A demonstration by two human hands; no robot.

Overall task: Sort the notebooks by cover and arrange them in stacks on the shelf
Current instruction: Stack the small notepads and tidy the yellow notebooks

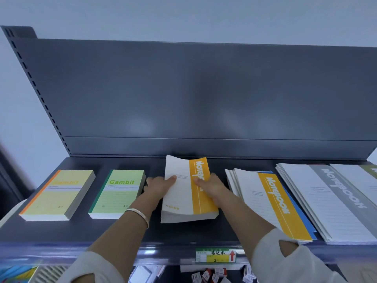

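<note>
The left hand (160, 185) grips the left edge of the orange notebook stack (184, 199) on the shelf (122, 231); the right hand (211, 186) grips its right edge, thumbs on top.

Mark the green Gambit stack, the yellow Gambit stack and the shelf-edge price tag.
green Gambit stack (118, 198): head view, middle of its top cover.
yellow Gambit stack (61, 196): head view, middle of its top cover.
price tag (215, 255): head view, centre of the label.
</note>
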